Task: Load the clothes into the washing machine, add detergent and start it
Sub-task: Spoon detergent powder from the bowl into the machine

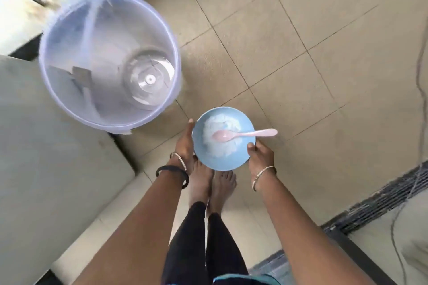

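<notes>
Blue bowl [223, 139] of white detergent powder [214, 133] gripped at opposite rims by left hand [184, 143] and right hand [260, 152], apparently kept level so nothing spills. Pink spoon [245, 134] resting inside. Washing machine tub [108, 60] open, far left, no clothes visible inside. Controls not in view; tub blurred.

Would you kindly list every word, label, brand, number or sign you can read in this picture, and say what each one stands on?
None: no readable text shows anywhere in this view.
Washing machine tub: a grey patch on its inner wall, too blurred to tell whether it bears print.
Blue bowl, held by the left hand and right hand: plain.
Pink spoon: plain.
</notes>
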